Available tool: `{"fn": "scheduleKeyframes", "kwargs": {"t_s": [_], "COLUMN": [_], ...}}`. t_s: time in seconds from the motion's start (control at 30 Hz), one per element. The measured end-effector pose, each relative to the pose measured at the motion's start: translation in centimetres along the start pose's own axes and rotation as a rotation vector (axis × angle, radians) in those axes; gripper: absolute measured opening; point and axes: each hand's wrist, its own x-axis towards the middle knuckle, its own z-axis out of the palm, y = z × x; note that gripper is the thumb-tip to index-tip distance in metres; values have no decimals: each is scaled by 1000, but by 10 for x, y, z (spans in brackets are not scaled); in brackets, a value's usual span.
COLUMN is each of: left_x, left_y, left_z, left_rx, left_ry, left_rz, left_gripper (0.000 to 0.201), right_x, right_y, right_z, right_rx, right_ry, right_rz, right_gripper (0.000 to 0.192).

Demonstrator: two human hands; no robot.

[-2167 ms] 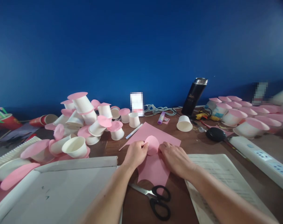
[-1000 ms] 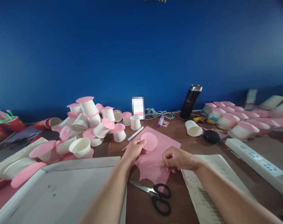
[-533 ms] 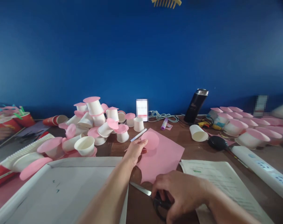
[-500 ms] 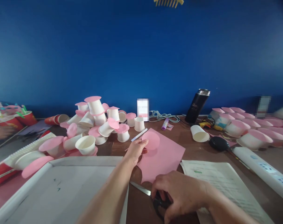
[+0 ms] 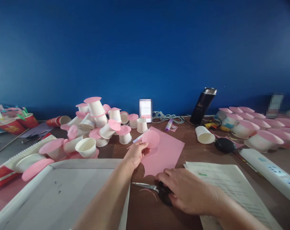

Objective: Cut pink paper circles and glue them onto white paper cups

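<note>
Left hand point(image 5: 135, 154) is raised, forearm stretched forward, fingers pinched together. Right hand point(image 5: 185, 190) lies low, palm down, fingers spread and loosely curled.

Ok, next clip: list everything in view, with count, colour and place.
pink disc: one, pink, in left hand
pink sheet: one, pink, table centre
scissors: one, black handles, under right hand
paper cups: many, white with pink tops, heaped left
lone cup: one, white, lying right of centre
flask: one, black, rear
glue stick: one, purple, rear
power strip: one, white, right
printed pages: white, front right
left hand: pinching the disc
right hand: on the scissors
</note>
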Motion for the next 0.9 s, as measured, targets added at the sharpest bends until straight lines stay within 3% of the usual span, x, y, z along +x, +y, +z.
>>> {"fn": "scheduleKeyframes", "kwargs": {"t_s": [0.1,0.3,0.4,0.53,0.73,0.9], "left_x": [0,1,0,1,5,4], "left_y": [2,5,7,10,14,18], "left_z": [0,-2,-2,-3,-7,-8], "left_rx": [-25,-55,-46,-1,-16,-106], "left_ry": [32,55,50,85,181,184], "left_rz": [-3,46,76,157,254,316], "left_gripper": [16,16,17,22,28,34], "right_x": [-4,-4,5,17,25,26], "right_y": [0,18,31,48,52,46], "right_z": [-7,-15,-7,4,5,3], "right_rx": [198,558,722,994,1154,1142], "right_ry": [-2,-50,-50,84,166,278], "right_rz": [5,67,62,137,280,290], "right_gripper": [38,65,61,50,63,58]}}
